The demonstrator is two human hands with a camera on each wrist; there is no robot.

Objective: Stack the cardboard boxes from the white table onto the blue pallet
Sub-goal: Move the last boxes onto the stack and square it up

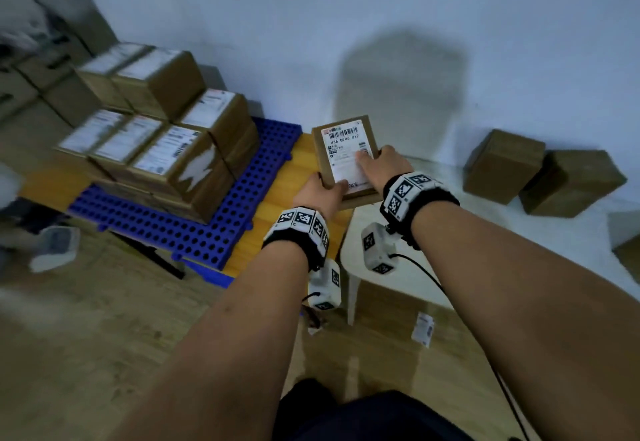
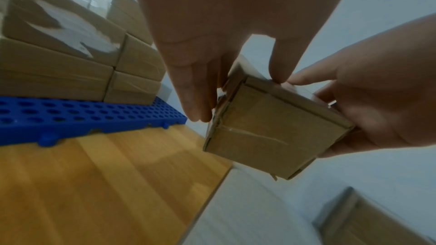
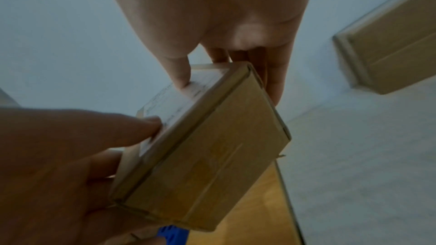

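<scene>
At far left I see the stack [image 1: 162, 149] of labelled boxes on the blue pallet [image 1: 207, 229], which lies on the wooden floor [image 1: 86, 319]; the nearest box in it has a torn white patch on its side. A bare strip of pallet shows near and right of the stack.

Moving right, my left hand [image 1: 320, 194] grips the near left corner of the box [image 1: 346, 158], thumb on top at the label edge, fingers down its left side. In the left wrist view those fingers [image 2: 200, 96] lie straight along the cardboard. I hold the box in the air, label up and tilted a little, over the gap between the pallet and the counter [image 1: 502, 226].

My right hand [image 1: 386, 163] grips the box's right side, thumb pressed on the label, fingers wrapped round the far edge, as the right wrist view shows [image 3: 274, 81].

Further right, two plain boxes [image 1: 543, 174] sit on the counter by the wall, touching each other. Another box edge [image 1: 627, 257] shows at the right border. A large carton [image 1: 391, 316] stands on the floor under the counter's near corner.
</scene>
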